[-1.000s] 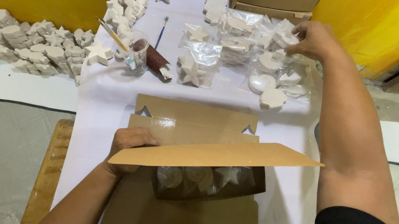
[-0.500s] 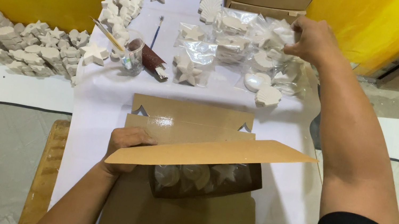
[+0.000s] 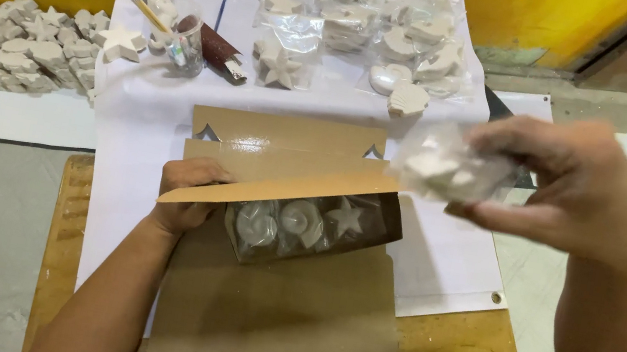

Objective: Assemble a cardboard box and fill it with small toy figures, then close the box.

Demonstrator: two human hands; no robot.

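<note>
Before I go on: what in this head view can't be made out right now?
- Bagged white piece in the right hand: motion-blurred, its shape unreadable.
- Cardboard box: the raised flap hides its far side; only three wrapped figures show.
- Left hand: fingertips hidden behind the flap.
- Bagged figures at the table's far end: cut off by the top edge.
- Cup with brushes: contents too small to tell.

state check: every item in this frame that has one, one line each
Box: open, flap held up, partly filled with wrapped white shapes.
Left hand: gripping the flap's left end.
Right hand: holding a bagged shape above the table.
Bagged shape: wrapped in clear plastic, lifted.
Cup: upright, brushes in it.
Bagged pile: wrapped, lying on the white sheet.
Bare stars: unwrapped, heaped at left.
</note>
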